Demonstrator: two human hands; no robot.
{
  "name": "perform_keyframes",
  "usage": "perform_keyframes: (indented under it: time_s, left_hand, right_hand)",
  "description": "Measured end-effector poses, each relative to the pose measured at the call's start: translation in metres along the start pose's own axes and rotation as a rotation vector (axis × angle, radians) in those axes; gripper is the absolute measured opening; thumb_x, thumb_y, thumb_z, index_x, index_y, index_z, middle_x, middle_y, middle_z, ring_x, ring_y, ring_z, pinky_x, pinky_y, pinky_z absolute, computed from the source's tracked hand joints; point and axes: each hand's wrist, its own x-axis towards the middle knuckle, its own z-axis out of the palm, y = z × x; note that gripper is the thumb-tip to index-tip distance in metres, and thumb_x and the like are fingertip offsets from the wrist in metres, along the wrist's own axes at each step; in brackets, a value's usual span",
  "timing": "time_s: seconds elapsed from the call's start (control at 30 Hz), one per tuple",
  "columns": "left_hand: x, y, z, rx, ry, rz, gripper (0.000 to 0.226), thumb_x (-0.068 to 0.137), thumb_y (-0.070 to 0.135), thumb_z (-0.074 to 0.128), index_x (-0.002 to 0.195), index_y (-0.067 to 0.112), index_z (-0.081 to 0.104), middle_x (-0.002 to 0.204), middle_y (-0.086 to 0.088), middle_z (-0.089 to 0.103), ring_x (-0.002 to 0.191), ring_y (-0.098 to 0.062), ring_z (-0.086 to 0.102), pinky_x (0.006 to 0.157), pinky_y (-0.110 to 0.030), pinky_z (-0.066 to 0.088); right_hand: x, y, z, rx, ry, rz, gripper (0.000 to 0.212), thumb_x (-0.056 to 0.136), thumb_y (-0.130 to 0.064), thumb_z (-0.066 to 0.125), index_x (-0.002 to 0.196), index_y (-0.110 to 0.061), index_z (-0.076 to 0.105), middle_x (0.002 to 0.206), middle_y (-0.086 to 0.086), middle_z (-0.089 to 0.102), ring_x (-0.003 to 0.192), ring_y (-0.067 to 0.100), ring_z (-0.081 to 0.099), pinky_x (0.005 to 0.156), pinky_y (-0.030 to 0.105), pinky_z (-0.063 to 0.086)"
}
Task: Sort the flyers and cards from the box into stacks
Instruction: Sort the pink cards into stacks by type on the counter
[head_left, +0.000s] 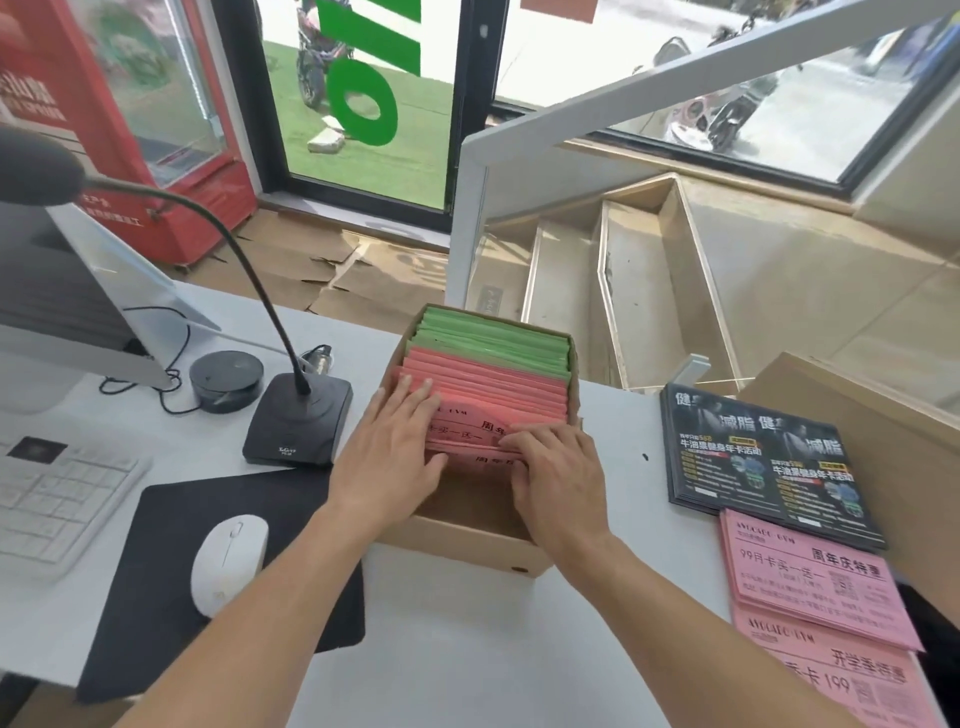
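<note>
Centre of the frame: cardboard box (470, 540) on white table (467, 649), holding upright pink flyers (493, 395) in front and green flyers (493, 338) behind them, toward the top of the frame. Left hand (389, 457) lies on the pink flyers with fingers straight, grip released, thumb against the front bundle. Right hand (558, 467) has fingers curled over the top edge of the front pink bundle, grip grasping it. Right of the box on the table: dark flyer stack (763, 457), and below it two overlapping pink stacks (815, 587), the lower one running off the bottom right corner. Left of the box: desk mic (298, 421) on a black base, round black puck (226, 379), white mouse (228, 564) on black mousepad (171, 519), keyboard (52, 499) at the left edge.
</note>
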Motion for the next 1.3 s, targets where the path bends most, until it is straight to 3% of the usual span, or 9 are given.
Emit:
perform_keyframes:
  time_s: [0.17,0.37,0.6,0.83,0.93,1.03,1.1,1.23,1.3]
  left_hand:
    - [-0.0016,-0.0015,-0.0012,-0.067,0.059,-0.001,0.060,0.095,0.037,0.064,0.150,0.024,0.044,0.166,0.006,0.026,0.155,-0.012,0.015,0.127,-0.033,0.005]
    - [-0.0039,-0.0013,-0.0007,-0.138,0.110,-0.022,0.038,0.090,0.025,0.070,0.127,0.022,0.062,0.157,0.003,0.043,0.151,-0.013,0.028,0.127,-0.034,0.015]
    - [-0.0059,0.0001,-0.0034,-0.175,0.116,-0.046,0.024,0.089,0.021,0.073,0.109,0.027,0.062,0.154,0.004,0.047,0.150,-0.014,0.031,0.126,-0.036,0.021]
    - [-0.0055,0.0010,-0.0052,-0.132,0.100,-0.041,0.035,0.090,0.026,0.071,0.124,0.024,0.062,0.155,0.004,0.046,0.151,-0.014,0.028,0.126,-0.036,0.018]
    - [-0.0055,0.0017,-0.0065,-0.138,0.097,-0.037,0.019,0.088,0.024,0.072,0.104,0.028,0.063,0.154,0.003,0.047,0.151,-0.015,0.029,0.125,-0.033,0.015]
    - [-0.0051,0.0017,-0.0067,-0.150,0.096,-0.038,0.017,0.086,0.023,0.073,0.094,0.028,0.059,0.152,0.002,0.049,0.150,-0.016,0.031,0.125,-0.032,0.015]
    - [-0.0040,0.0012,-0.0061,-0.141,0.106,-0.035,0.018,0.086,0.022,0.073,0.095,0.028,0.059,0.152,0.002,0.050,0.150,-0.017,0.031,0.126,-0.034,0.016]
    - [-0.0034,-0.0014,-0.0024,-0.116,0.125,0.000,0.015,0.087,0.024,0.073,0.101,0.025,0.068,0.151,0.001,0.050,0.151,-0.019,0.026,0.125,-0.042,0.019]
    - [-0.0022,-0.0027,-0.0030,-0.120,0.136,0.015,0.016,0.088,0.026,0.074,0.103,0.023,0.072,0.151,0.002,0.051,0.152,-0.018,0.024,0.125,-0.043,0.020]
  right_hand:
    - [-0.0012,-0.0021,-0.0015,0.009,0.040,0.007,0.041,0.073,-0.002,0.076,0.101,-0.032,0.075,0.100,-0.015,0.075,0.093,0.016,0.065,0.084,0.032,0.044]
    - [-0.0013,-0.0016,-0.0017,0.013,0.002,0.020,0.058,0.072,-0.001,0.076,0.123,-0.029,0.069,0.108,-0.008,0.070,0.098,0.019,0.062,0.086,0.035,0.048]
    - [-0.0011,-0.0016,-0.0042,0.026,-0.098,0.038,0.060,0.076,-0.007,0.073,0.132,-0.029,0.064,0.111,-0.004,0.065,0.103,0.021,0.059,0.094,0.037,0.048]
    - [0.0004,-0.0022,-0.0059,0.072,-0.243,0.027,0.038,0.085,-0.011,0.066,0.117,-0.032,0.072,0.112,-0.009,0.069,0.106,0.020,0.061,0.091,0.034,0.049]
    - [0.0004,0.0015,-0.0027,0.032,-0.133,-0.011,0.037,0.076,-0.008,0.073,0.108,-0.028,0.075,0.129,0.000,0.060,0.124,0.027,0.049,0.105,0.042,0.044]
    - [-0.0002,0.0001,-0.0042,0.046,-0.103,-0.019,0.051,0.077,-0.008,0.073,0.124,-0.024,0.062,0.128,-0.001,0.062,0.123,0.024,0.052,0.113,0.037,0.033]
    - [0.0008,-0.0019,-0.0062,0.067,-0.122,0.033,0.057,0.078,-0.009,0.074,0.130,-0.022,0.057,0.115,-0.003,0.068,0.109,0.022,0.058,0.107,0.036,0.039]
    - [0.0040,-0.0039,-0.0048,0.015,-0.250,0.023,0.033,0.089,-0.015,0.063,0.119,-0.029,0.068,0.107,-0.009,0.073,0.100,0.020,0.067,0.091,0.034,0.047]
    - [0.0034,-0.0038,-0.0053,0.059,-0.197,0.038,0.030,0.089,-0.012,0.062,0.112,-0.028,0.071,0.101,-0.010,0.072,0.093,0.021,0.068,0.075,0.035,0.054]
